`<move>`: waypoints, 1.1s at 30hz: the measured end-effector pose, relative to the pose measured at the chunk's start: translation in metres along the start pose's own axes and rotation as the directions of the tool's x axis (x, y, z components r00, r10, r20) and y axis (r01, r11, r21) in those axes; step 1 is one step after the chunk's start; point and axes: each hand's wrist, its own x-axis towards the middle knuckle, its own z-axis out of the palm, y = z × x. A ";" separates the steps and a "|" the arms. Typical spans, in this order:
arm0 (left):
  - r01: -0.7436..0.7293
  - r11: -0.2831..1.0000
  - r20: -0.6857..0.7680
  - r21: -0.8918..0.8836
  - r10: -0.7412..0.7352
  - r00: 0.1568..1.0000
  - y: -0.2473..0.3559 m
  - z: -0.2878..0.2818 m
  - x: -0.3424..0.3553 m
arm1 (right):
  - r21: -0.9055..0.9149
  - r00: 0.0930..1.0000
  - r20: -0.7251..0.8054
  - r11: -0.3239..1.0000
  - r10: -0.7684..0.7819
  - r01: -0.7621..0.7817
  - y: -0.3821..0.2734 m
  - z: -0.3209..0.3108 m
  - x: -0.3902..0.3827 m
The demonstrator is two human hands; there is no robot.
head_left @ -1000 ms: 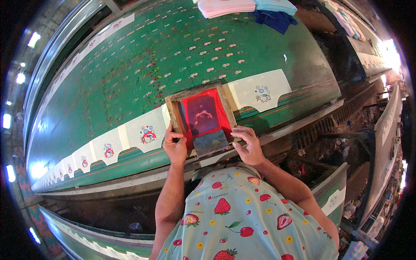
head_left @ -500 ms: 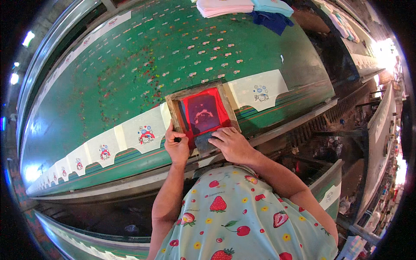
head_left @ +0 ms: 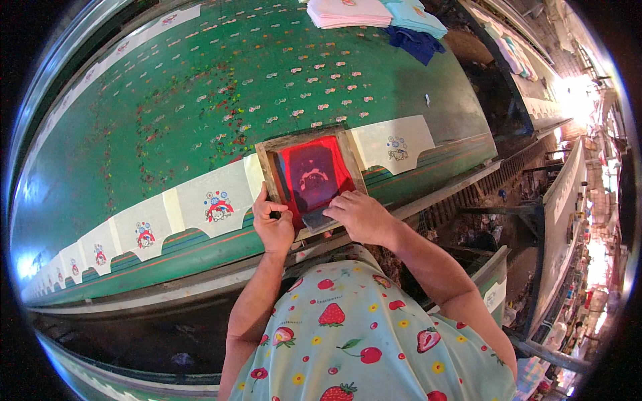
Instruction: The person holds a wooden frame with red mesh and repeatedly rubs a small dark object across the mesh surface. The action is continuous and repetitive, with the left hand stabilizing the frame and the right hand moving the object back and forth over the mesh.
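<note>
A wooden-framed printing screen (head_left: 269, 172) lies over the row of white cut fabric pieces on the green table, with red ink around a dark purple mesh (head_left: 314, 174). My left hand (head_left: 273, 227) is closed on the frame's near left corner. At the screen's near end, my right hand (head_left: 364, 217) grips a dark, flat squeegee (head_left: 315, 218) by its right part. Left of the frame lies a fabric piece (head_left: 219, 200) printed with a cartoon figure under a red arch. To the right, another piece (head_left: 394, 144) carries a print in blue and grey without red.
Folded pink cloths (head_left: 348, 15), light blue cloths (head_left: 416, 19) and a dark blue cloth (head_left: 416, 44) sit at the table's far edge. A metal rail (head_left: 438, 198) runs along the near edge. Another long table (head_left: 558, 200) stands to the right.
My right hand's fingers have drawn in more tightly on the squeegee. My left hand and the frame keep their places, while the view has shifted slightly.
</note>
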 end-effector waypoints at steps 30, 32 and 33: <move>0.221 0.951 -0.002 -0.214 -0.227 0.974 0.017 0.005 0.001 | -0.090 0.964 -0.234 0.990 -0.125 0.107 0.013 0.039 -0.004; 0.186 0.977 -0.005 -0.104 -0.188 0.982 0.018 0.005 0.000 | -0.072 0.966 -0.226 0.991 -0.125 0.111 0.010 0.038 -0.013; 0.176 0.984 0.002 -0.019 -0.176 0.984 0.017 0.004 0.000 | -0.020 0.975 -0.198 0.995 -0.105 0.103 0.010 0.038 -0.015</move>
